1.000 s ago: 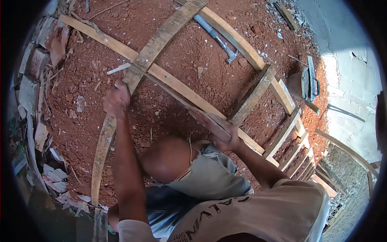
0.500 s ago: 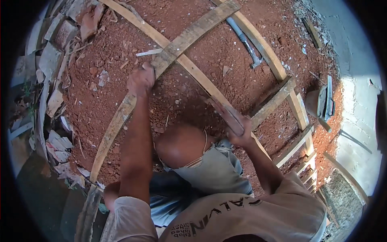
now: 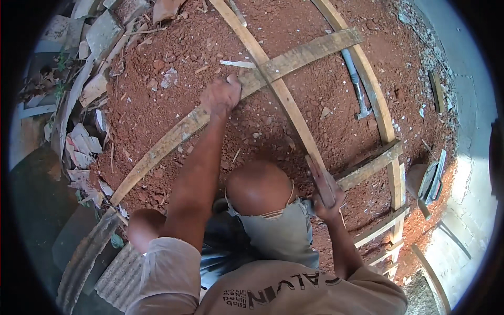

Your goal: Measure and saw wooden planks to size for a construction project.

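Observation:
My left hand (image 3: 221,95) is closed round a long weathered plank (image 3: 181,128), just left of where it crosses a narrower batten (image 3: 287,102). The plank runs from the lower left up to the far right. My right hand (image 3: 329,202) is closed on a flat, reddish-brown, elongated piece (image 3: 322,181); its exact kind I cannot tell. That piece lies along the near part of the batten, beside my bent knee (image 3: 260,186). A hammer (image 3: 358,86) with a blue-grey handle rests on the soil, its handle end beneath the plank.
Red soil (image 3: 152,94) lies under the wooden frame. A curved-looking beam (image 3: 375,84) and short crosspieces (image 3: 370,167) stand at the right. Farther right are a grey tool with a wooden handle (image 3: 424,207) and a pale wall (image 3: 475,157). Broken rubble (image 3: 102,39) lines the left.
The view has turned and shifted, so the frame and hammer appear farther right and lower. Both hands keep their grips, with little visible movement along the wood.

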A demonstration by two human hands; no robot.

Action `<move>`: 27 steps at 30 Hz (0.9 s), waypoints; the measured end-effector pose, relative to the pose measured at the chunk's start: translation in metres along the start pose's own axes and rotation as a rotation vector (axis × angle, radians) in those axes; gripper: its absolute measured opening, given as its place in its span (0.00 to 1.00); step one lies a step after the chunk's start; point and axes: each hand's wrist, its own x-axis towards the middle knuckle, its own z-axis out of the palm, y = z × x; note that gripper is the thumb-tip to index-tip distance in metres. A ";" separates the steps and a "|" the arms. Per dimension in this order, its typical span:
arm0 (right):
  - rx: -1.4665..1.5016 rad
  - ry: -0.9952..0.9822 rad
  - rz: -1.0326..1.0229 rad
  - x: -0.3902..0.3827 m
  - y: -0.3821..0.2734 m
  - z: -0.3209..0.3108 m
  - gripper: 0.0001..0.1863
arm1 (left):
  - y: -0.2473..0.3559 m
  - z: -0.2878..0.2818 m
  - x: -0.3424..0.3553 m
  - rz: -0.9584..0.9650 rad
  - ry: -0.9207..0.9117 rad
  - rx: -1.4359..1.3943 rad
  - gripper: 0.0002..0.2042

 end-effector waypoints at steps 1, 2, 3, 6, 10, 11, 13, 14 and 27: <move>-0.148 -0.064 -0.005 -0.010 -0.004 -0.007 0.34 | 0.001 0.001 0.002 -0.001 -0.022 0.001 0.35; -0.239 -0.132 0.042 -0.011 -0.002 -0.007 0.36 | 0.002 0.001 0.004 0.011 -0.018 -0.027 0.35; -0.221 -0.135 0.078 -0.004 0.001 -0.003 0.35 | 0.002 0.001 0.005 -0.004 -0.020 -0.059 0.34; 0.132 0.102 -0.081 0.087 0.039 0.057 0.31 | 0.001 -0.003 0.002 -0.005 -0.026 -0.054 0.34; 0.244 0.167 0.133 0.158 0.060 0.090 0.32 | -0.002 -0.007 -0.001 0.003 -0.029 -0.064 0.33; 0.365 0.198 0.160 0.150 0.054 0.082 0.32 | -0.003 -0.007 -0.001 -0.018 -0.069 -0.035 0.33; 0.156 0.204 0.082 0.121 0.037 0.054 0.32 | -0.004 -0.004 0.000 -0.007 -0.003 -0.076 0.34; -0.019 0.226 0.001 0.103 0.028 0.041 0.32 | -0.003 -0.002 0.002 -0.010 -0.016 -0.089 0.34; -0.165 0.023 0.161 -0.046 0.007 -0.009 0.27 | -0.009 0.014 0.010 0.004 0.073 -0.085 0.34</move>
